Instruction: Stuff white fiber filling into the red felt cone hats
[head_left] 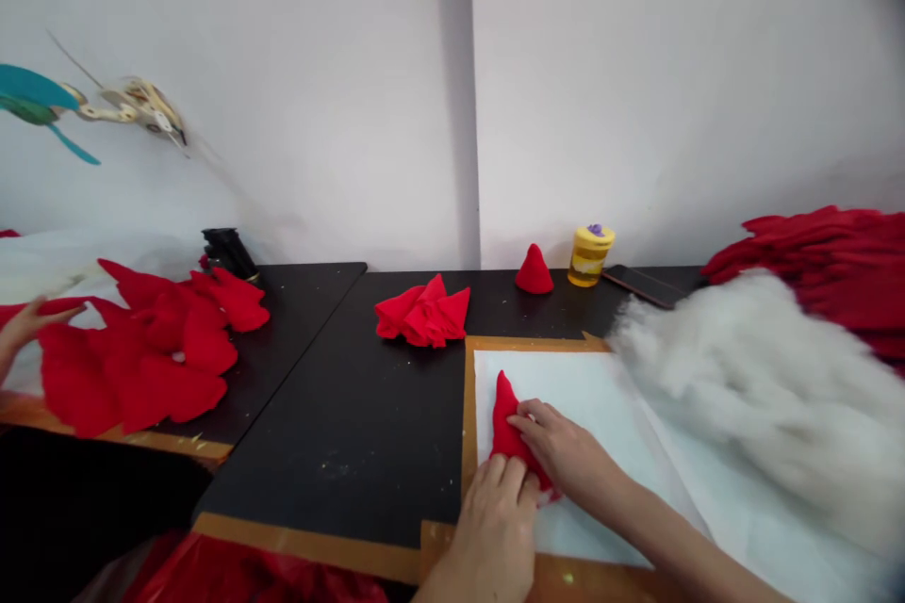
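White sheet [608,415] below, both hands [499,518] [566,457] on red cloth cone [503,415].

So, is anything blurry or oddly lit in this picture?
Head view: the fluff at right looks smeared, the handled red piece clearer; head view: a dark blur covers the top right corner; head view: a soft shadow runs down the wall.

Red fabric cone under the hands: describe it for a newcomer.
On the black table, find the flat white sheet. The long red fabric cone lies there, touched by the left hand and right hand. Unlike the short red cone upright by the white wall, white fluff shows at its wide end.
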